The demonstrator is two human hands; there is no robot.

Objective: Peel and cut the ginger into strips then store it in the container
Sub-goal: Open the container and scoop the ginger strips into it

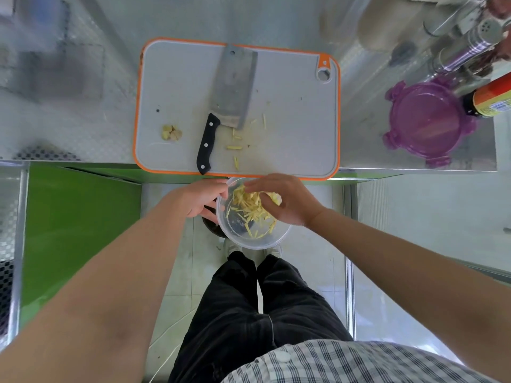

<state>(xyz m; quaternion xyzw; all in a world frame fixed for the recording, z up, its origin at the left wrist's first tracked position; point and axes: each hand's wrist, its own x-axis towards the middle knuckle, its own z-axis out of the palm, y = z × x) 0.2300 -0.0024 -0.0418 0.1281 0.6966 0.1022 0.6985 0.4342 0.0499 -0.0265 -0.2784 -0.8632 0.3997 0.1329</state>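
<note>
With the container [257, 245] gripped by the left hand [203, 201], ginger strips [250, 206] clutched in the right hand [287, 202] are best released low inside.

A steel counter [96, 128] carries a grey cutting board [290, 120] with an orange rim at the middle of its near edge, slightly overhanging it. Toward the right edge lies a purple lid [425, 120], a sauce bottle [492, 98] just beside it. Metal shakers [481, 40] stand in the far right corner
</note>
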